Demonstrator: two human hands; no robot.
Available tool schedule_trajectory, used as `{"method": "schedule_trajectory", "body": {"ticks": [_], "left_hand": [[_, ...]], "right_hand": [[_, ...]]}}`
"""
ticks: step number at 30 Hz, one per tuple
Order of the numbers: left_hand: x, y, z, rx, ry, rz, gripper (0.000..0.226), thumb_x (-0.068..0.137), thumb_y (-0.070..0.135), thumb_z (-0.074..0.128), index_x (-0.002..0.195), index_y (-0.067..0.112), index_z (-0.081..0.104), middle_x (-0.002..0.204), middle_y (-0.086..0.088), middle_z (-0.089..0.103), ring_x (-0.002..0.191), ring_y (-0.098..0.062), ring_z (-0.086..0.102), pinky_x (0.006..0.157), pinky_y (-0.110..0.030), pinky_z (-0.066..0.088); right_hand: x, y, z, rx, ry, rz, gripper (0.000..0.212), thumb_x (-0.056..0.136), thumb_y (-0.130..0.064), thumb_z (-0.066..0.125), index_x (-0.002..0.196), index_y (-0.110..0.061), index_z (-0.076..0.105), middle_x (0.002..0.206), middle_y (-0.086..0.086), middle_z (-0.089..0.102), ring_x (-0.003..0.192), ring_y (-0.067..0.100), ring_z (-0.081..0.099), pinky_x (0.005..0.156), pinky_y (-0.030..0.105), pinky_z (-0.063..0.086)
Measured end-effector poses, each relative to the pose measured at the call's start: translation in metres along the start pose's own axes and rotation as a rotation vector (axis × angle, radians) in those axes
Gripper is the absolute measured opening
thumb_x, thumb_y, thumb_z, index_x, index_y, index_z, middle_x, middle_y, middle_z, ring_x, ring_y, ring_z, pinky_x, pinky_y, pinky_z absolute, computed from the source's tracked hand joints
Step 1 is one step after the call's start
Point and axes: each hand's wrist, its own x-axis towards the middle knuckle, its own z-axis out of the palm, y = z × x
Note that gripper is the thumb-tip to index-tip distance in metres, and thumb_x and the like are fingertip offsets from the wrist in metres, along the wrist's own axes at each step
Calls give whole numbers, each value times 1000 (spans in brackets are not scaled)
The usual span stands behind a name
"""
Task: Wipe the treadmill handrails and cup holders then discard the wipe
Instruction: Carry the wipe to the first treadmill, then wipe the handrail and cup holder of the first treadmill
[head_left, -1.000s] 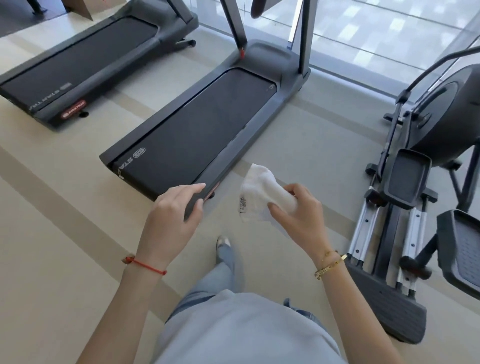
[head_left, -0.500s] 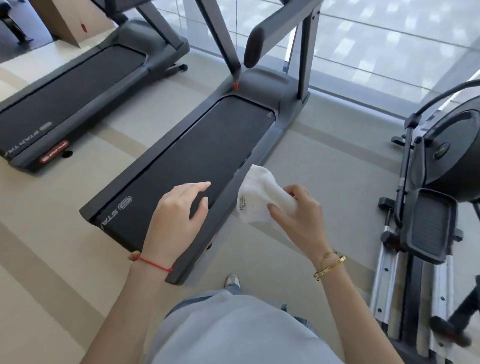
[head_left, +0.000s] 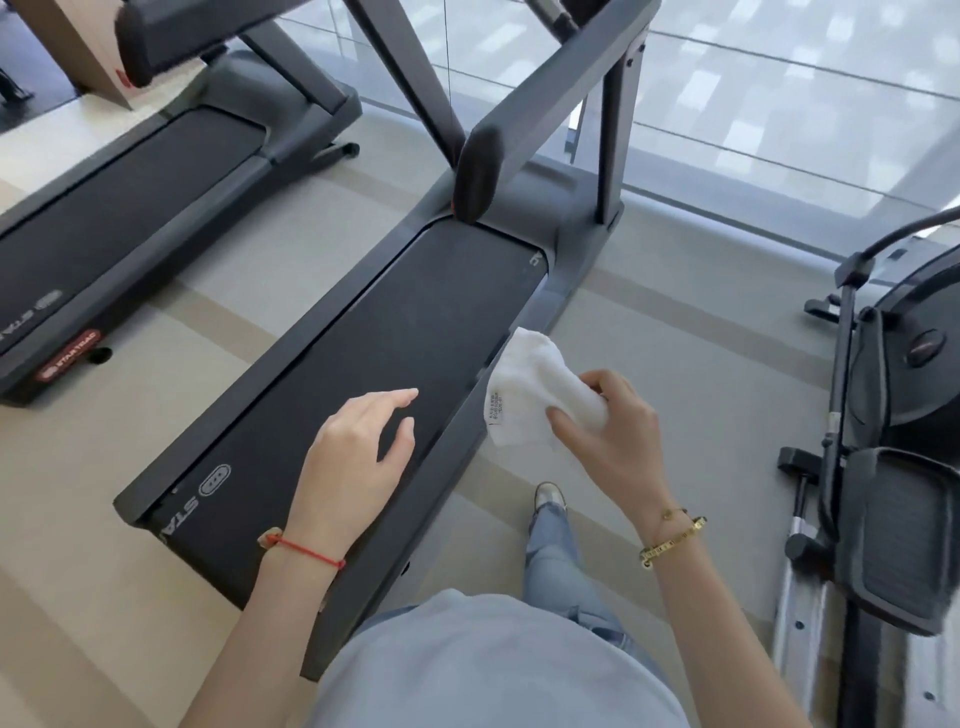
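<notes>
wipe (head_left: 540, 389): white cloth, soft, crumpled, printed label showing | treadmill (head_left: 363, 364): belt looking matt black, frame reading as matt grey plastic | handrail (head_left: 540, 104): matt dark, smooth padded end | floor (head_left: 701, 374): smooth beige, faintly shining | elliptical rails (head_left: 795, 623): bare metal gleaming

— Can you see where that handrail (head_left: 540, 98) goes?

— No, it runs off the top edge, so the console and cup holders are out of sight. The second treadmill (head_left: 130, 208) is cut off at the left.

— And the label (head_left: 496, 405) on the cloth (head_left: 535, 389)?

— Print's too small to read. Her right hand (head_left: 610, 441) covers the cloth's lower corner.

— The machine on the right (head_left: 898, 467)?

— Cropped by the edge — its near end is blurred.
</notes>
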Motion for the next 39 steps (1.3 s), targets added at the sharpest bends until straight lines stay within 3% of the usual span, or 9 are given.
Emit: {"method": "schedule_trajectory", "body": {"ticks": [8, 11, 14, 25, 29, 32, 35, 37, 39], "left_hand": [[129, 40, 44, -8, 136, -113, 29, 97, 17, 58, 125, 19, 65, 122, 6, 66, 115, -12, 60, 102, -35, 49], [176, 53, 51, 3, 207, -155, 30, 97, 19, 57, 126, 19, 64, 123, 5, 66, 116, -11, 59, 102, -28, 45], [218, 59, 51, 21, 265, -173, 30, 98, 21, 55, 127, 19, 63, 125, 5, 66, 116, -12, 60, 103, -32, 47], [338, 55, 43, 78, 389, -210, 29, 99, 21, 55, 125, 17, 64, 121, 4, 68, 114, -13, 62, 101, -26, 46], [367, 54, 48, 71, 380, -212, 29, 99, 23, 54, 125, 17, 64, 120, 5, 67, 112, -12, 63, 100, -26, 47], [378, 55, 54, 51, 363, -222, 29, 98, 22, 55, 125, 18, 64, 122, 7, 67, 113, -12, 62, 101, -30, 49], [382, 57, 60, 46, 349, -256, 29, 98, 23, 54, 125, 20, 65, 122, 8, 67, 113, -12, 62, 100, -37, 50], [381, 59, 63, 41, 356, -299, 29, 98, 24, 53, 125, 21, 65, 122, 8, 67, 113, -11, 62, 99, -37, 50], [380, 65, 66, 30, 380, -335, 29, 98, 24, 53, 124, 20, 65, 121, 9, 67, 114, -10, 62, 99, -36, 50]], "right_hand": [[161, 26, -29, 16, -114, -129, 27, 76, -19, 76, 89, -29, 54, 90, -15, 58, 83, -2, 53, 67, 4, 37], [217, 26, -40, 29, -144, -191, 27, 76, -19, 77, 89, -27, 55, 89, -13, 58, 82, 0, 54, 67, 4, 37], [267, 17, -46, 59, -164, -260, 26, 75, -17, 76, 91, -23, 57, 90, -13, 59, 83, 4, 56, 68, 6, 38], [415, -19, -21, 103, -50, -458, 24, 78, -21, 74, 94, -18, 57, 91, -7, 58, 83, 0, 54, 71, 4, 37], [452, -15, -4, -31, -125, -521, 25, 82, -31, 70, 98, -18, 56, 98, -9, 51, 81, 6, 52, 70, 17, 46], [470, -8, 5, -175, -159, -641, 26, 84, -29, 70, 100, -12, 60, 101, -2, 51, 88, 18, 51, 79, 37, 49], [484, -4, 6, -303, -168, -819, 36, 87, -34, 66, 116, -14, 61, 112, 1, 54, 107, 24, 48, 97, 38, 40], [493, -3, 4, -309, -214, -947, 39, 91, -33, 64, 125, -14, 58, 114, 1, 57, 108, 24, 50, 95, 35, 41], [502, -5, 3, -270, -241, -1072, 35, 94, -28, 63, 124, -11, 60, 105, 2, 60, 96, 23, 55, 82, 32, 47]]}}
